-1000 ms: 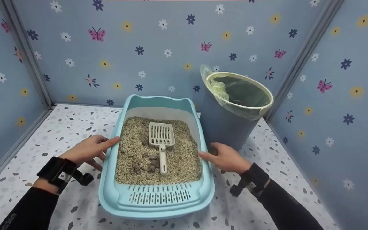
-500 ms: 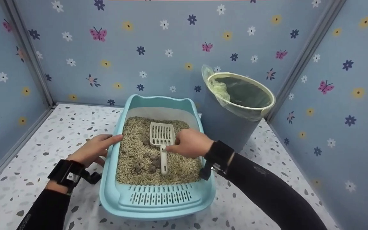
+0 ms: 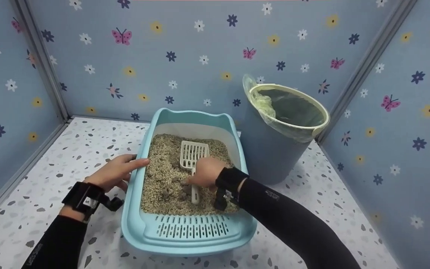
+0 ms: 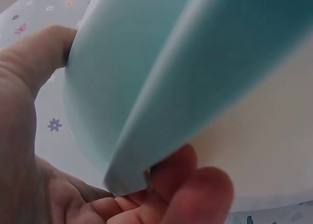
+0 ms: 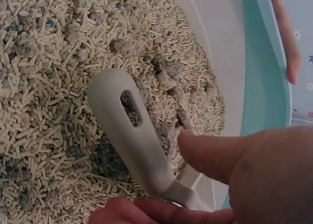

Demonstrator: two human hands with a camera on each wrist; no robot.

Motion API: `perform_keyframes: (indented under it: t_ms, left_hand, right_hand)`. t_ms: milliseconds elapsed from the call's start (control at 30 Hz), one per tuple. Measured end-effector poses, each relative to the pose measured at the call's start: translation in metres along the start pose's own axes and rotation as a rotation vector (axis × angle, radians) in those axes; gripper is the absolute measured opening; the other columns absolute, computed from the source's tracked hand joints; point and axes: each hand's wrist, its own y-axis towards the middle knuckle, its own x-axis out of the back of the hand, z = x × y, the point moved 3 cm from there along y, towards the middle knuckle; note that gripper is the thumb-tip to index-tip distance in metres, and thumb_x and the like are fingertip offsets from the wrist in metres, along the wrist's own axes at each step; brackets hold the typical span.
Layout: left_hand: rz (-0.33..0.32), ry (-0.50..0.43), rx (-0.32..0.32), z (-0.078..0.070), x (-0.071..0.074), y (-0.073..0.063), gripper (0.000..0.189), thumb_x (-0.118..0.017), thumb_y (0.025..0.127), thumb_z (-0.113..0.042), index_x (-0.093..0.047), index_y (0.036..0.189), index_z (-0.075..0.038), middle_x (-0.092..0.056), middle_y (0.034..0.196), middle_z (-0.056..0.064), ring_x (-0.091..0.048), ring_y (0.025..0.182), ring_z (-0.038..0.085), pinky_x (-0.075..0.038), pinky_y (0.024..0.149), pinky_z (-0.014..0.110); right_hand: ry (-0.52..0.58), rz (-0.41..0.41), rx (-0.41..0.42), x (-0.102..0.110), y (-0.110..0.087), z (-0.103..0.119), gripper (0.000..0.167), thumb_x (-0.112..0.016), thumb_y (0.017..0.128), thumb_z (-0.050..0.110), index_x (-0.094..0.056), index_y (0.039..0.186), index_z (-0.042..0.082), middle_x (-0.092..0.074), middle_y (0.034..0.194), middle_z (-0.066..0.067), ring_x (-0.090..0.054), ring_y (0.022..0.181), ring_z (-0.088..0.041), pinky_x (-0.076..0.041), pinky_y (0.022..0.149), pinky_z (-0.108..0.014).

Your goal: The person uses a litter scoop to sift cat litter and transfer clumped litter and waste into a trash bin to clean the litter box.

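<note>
A light blue litter box (image 3: 134,220) holds pale pellet litter (image 3: 161,157) with several darker clumps. My left hand (image 3: 114,172) grips its left rim, thumb on top; in the left wrist view the fingers curl beneath the rim's edge (image 4: 132,150). On the litter lies a cream slotted litter scoop (image 3: 195,195), its slotted head toward the back. My right hand (image 3: 208,172) holds the scoop at the upper handle and covers part of it. In the right wrist view, fingers pass under the handle (image 5: 137,145) near its neck, and the thumb (image 5: 210,153) stands beside it.
A tall grey-blue bin (image 3: 274,160) with a cream ring and a pale green liner (image 3: 265,106) stands close behind the box's right side. Flower-patterned walls (image 3: 185,45) enclose the speckled table (image 3: 99,145) at the back and both sides.
My right hand has left the box's right rim, crossed over the litter and taken hold of the scoop handle. The left hand stays on the left rim. The view has shifted slightly.
</note>
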Motion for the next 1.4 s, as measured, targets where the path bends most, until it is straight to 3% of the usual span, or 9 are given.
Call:
perform_keyframes:
  t_ms: [200, 367, 533, 700, 800, 933, 1133, 1300, 1400]
  left_hand:
    - [0.0, 0.014, -0.012, -0.001, -0.001, 0.001, 0.08, -0.061, 0.115, -0.047, -0.035, 0.164, 0.011, -0.073, 0.112, 0.025, -0.081, 0.088, 0.041, -0.071, 0.069, 0.056]
    - [-0.011, 0.024, -0.007, 0.0, 0.0, 0.0, 0.079, -0.06, 0.115, -0.046, -0.035, 0.162, 0.012, -0.072, 0.11, 0.024, -0.081, 0.084, 0.035, -0.071, 0.066, 0.053]
    - [-0.016, 0.033, -0.004, 0.0, 0.0, 0.0, 0.081, -0.06, 0.115, -0.047, -0.033, 0.163, 0.012, -0.071, 0.107, 0.022, -0.08, 0.08, 0.031, -0.071, 0.063, 0.05]
    - [-0.013, 0.03, -0.004, 0.0, -0.001, 0.0, 0.081, -0.06, 0.115, -0.047, -0.033, 0.165, 0.011, -0.07, 0.107, 0.022, -0.08, 0.08, 0.03, -0.071, 0.063, 0.051]
    - [-0.01, 0.024, 0.0, 0.0, -0.001, -0.001, 0.081, -0.06, 0.115, -0.047, -0.032, 0.165, 0.011, -0.07, 0.107, 0.023, -0.08, 0.081, 0.031, -0.071, 0.064, 0.051]
    - [-0.007, 0.022, -0.008, -0.001, -0.002, 0.0, 0.08, -0.06, 0.115, -0.047, -0.035, 0.164, 0.011, -0.071, 0.108, 0.024, -0.08, 0.081, 0.033, -0.071, 0.064, 0.053]
    - [-0.007, 0.031, -0.01, 0.0, -0.003, 0.0, 0.08, -0.061, 0.115, -0.047, -0.035, 0.163, 0.011, -0.071, 0.106, 0.022, -0.08, 0.079, 0.03, -0.071, 0.064, 0.052]
    - [-0.007, 0.03, -0.01, 0.0, -0.002, 0.0, 0.078, -0.061, 0.115, -0.047, -0.038, 0.162, 0.01, -0.072, 0.108, 0.024, -0.08, 0.08, 0.032, -0.071, 0.063, 0.051]
    - [-0.01, 0.025, -0.009, 0.001, -0.001, 0.0, 0.078, -0.061, 0.115, -0.047, -0.038, 0.162, 0.01, -0.073, 0.111, 0.025, -0.08, 0.081, 0.033, -0.07, 0.062, 0.051]
  right_hand:
    - [0.026, -0.025, 0.013, 0.003, 0.002, -0.006, 0.052, -0.072, 0.104, 0.016, -0.047, 0.058, 0.02, -0.039, 0.049, 0.005, -0.05, 0.041, -0.013, -0.04, 0.04, -0.024]
    - [0.065, -0.054, 0.031, 0.001, 0.002, -0.01, 0.055, -0.081, 0.101, 0.03, -0.052, 0.055, 0.019, -0.049, 0.046, 0.005, -0.051, 0.038, -0.012, -0.044, 0.042, -0.025]
    - [0.006, -0.047, 0.049, -0.006, 0.002, -0.014, 0.064, -0.082, 0.102, 0.035, -0.049, 0.05, 0.021, -0.038, 0.044, 0.007, -0.043, 0.039, -0.012, -0.037, 0.047, -0.027]
    - [-0.001, -0.059, 0.053, -0.005, 0.001, -0.016, 0.063, -0.085, 0.101, 0.028, -0.045, 0.052, 0.021, -0.031, 0.047, 0.009, -0.037, 0.043, -0.012, -0.036, 0.051, -0.027]
    - [-0.019, -0.033, 0.042, -0.006, 0.002, -0.019, 0.063, -0.077, 0.102, 0.013, -0.039, 0.053, 0.021, -0.024, 0.051, 0.007, -0.028, 0.045, -0.013, -0.029, 0.05, -0.029]
    - [-0.085, -0.042, 0.033, -0.009, 0.004, -0.023, 0.054, -0.067, 0.095, 0.003, -0.038, 0.054, 0.022, -0.026, 0.051, 0.007, -0.03, 0.045, -0.013, -0.028, 0.045, -0.028]
    - [-0.111, -0.101, 0.046, -0.013, 0.007, -0.026, 0.052, -0.077, 0.088, 0.008, -0.041, 0.054, 0.023, -0.033, 0.05, 0.01, -0.037, 0.046, -0.013, -0.029, 0.044, -0.028]
    - [-0.005, -0.075, 0.049, -0.008, 0.004, -0.027, 0.054, -0.083, 0.096, 0.026, -0.052, 0.051, 0.021, -0.043, 0.045, 0.009, -0.044, 0.042, -0.011, -0.037, 0.045, -0.027]
    - [0.076, -0.065, 0.052, -0.002, 0.006, -0.029, 0.054, -0.083, 0.097, 0.03, -0.054, 0.052, 0.021, -0.043, 0.045, 0.009, -0.042, 0.041, -0.01, -0.036, 0.046, -0.026]
